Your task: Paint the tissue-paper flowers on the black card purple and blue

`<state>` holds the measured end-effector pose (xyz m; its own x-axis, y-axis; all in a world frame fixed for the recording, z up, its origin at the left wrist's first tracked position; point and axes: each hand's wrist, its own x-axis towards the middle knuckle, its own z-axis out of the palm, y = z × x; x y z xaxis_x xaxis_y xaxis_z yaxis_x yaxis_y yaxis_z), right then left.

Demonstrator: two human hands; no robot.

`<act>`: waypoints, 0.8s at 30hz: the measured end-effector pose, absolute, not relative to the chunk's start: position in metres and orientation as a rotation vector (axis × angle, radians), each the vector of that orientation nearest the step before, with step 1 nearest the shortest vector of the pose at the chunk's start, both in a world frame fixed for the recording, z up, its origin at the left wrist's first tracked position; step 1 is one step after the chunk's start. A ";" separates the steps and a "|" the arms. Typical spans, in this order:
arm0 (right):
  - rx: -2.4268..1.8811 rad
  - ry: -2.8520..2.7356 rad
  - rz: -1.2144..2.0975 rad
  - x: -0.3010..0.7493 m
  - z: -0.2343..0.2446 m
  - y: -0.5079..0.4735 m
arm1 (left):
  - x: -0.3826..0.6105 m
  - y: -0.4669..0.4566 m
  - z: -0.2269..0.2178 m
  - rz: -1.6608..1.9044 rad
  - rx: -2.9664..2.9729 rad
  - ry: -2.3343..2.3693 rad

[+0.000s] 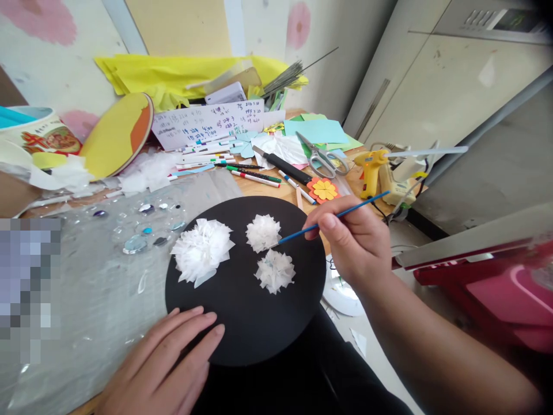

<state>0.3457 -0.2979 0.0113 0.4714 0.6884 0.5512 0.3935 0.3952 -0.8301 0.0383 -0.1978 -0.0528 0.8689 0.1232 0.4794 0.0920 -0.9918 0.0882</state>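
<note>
At ten o'clock, a pale wall (88, 43) with pink flowers; at two, a cream appliance (449, 86); at five, pale floor (383, 357).

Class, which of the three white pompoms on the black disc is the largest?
The leftmost pompom, nearest the left hand. It spreads visibly wider than the upper-right pompom and the lower-right pompom.

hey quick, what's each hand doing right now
Left hand: open, at the near-left edge of the black disc.
Right hand: closed, holding the thin blue stick.
</note>
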 end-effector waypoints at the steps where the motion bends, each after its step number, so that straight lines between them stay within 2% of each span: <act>1: -1.179 -1.097 0.249 0.346 0.010 -0.297 | 0.038 -0.197 -0.053 0.771 2.973 0.180; 6: -1.185 -1.059 0.370 0.347 0.006 -0.295 | 0.037 -0.192 -0.052 0.741 3.028 0.089; 11: -1.153 -1.022 0.343 0.348 0.006 -0.296 | 0.037 -0.195 -0.051 0.744 3.005 0.154; 16: -1.289 -1.194 0.300 0.346 0.010 -0.304 | 0.040 -0.207 -0.051 0.765 2.907 0.334; 19: -1.301 -1.212 0.201 0.344 0.015 -0.308 | 0.043 -0.209 -0.050 0.764 2.900 0.343; 24: -1.380 -1.494 0.222 0.345 0.029 -0.317 | 0.043 -0.205 -0.046 0.781 2.963 0.246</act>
<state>0.3455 -0.3166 0.0290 0.2058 0.8144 0.5425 0.6215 0.3194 -0.7153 0.0434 -0.2054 -0.0464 0.8583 0.1714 0.4837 0.1371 -0.9849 0.1058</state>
